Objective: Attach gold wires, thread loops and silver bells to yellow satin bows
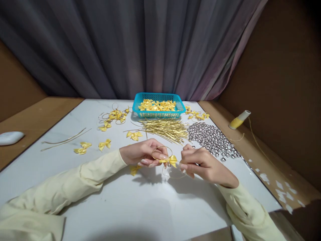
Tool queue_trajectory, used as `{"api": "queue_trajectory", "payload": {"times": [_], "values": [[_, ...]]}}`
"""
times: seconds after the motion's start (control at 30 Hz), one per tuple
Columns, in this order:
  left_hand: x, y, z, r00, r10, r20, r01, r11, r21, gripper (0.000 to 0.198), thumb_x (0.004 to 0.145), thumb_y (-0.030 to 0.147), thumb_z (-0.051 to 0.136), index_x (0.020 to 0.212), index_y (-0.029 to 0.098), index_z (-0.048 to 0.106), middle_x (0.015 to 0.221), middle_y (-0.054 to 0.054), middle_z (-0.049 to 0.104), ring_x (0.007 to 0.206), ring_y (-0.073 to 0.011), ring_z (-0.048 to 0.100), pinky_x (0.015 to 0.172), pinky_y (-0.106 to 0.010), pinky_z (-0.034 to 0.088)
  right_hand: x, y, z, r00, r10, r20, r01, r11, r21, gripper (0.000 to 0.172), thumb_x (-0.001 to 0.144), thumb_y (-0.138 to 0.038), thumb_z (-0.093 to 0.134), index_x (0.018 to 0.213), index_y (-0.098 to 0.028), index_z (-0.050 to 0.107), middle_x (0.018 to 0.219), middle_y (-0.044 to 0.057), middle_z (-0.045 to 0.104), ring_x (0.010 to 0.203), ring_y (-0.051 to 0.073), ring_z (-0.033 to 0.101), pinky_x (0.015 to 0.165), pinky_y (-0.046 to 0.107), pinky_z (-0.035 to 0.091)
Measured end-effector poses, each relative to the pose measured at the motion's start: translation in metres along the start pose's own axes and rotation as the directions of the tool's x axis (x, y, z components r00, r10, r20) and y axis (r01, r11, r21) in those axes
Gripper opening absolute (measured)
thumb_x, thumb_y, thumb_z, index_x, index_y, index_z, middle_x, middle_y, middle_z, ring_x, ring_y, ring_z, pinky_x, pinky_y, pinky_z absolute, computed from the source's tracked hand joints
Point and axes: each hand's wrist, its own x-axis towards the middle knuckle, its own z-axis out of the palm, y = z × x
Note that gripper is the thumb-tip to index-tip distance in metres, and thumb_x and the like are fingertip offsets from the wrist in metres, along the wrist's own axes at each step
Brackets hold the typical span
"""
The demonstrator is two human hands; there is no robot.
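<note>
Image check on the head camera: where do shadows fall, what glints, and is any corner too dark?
Head view: soft shadows on the white tabletop below the left hand and right hand; bright glints on the silver pieces and gold wires; upper-right corner nearly black; fine detail soft around the held yellow bow.

A glossy yellow bow (173, 161), wings spread, sits at the left fingers (150, 163), a thin golden loop (172, 151) rising above it.
</note>
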Motion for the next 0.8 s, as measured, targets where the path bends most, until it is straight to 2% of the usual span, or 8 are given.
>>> {"api": "queue_trajectory", "payload": {"times": [0.5,0.8], "values": [[0.0001,0.0025,0.0048,1.000,-0.027,-0.006,0.027,1.000,0.005,0.015,0.075,0.021,0.062,0.072,0.007,0.065,0.043,0.001,0.052,0.025,-0.0017,0.028,0.023,-0.009,0.023,0.0021,-0.0032,-0.0015,1.000,-0.002,0.025,0.003,1.000,-0.028,0.035,0.090,-0.017,0.042,0.056,-0.016,0.045,0.055,-0.003,0.043,0.054,0.009,0.039,0.070,0.029,0.033],[0.0002,0.0030,0.0063,0.995,-0.100,0.001,0.100,0.994,0.031,0.016,0.077,0.023,0.061,0.069,0.009,0.064,0.043,0.001,0.051,0.026,-0.0022,0.024,0.023,-0.011,0.020,0.0028,-0.0030,-0.0030,0.995,-0.014,0.100,0.020,0.998,-0.058,0.035,0.089,-0.018,0.041,0.055,-0.017,0.039,0.057,-0.004,0.036,0.053,0.009,0.033,0.070,0.028,0.033]]}}
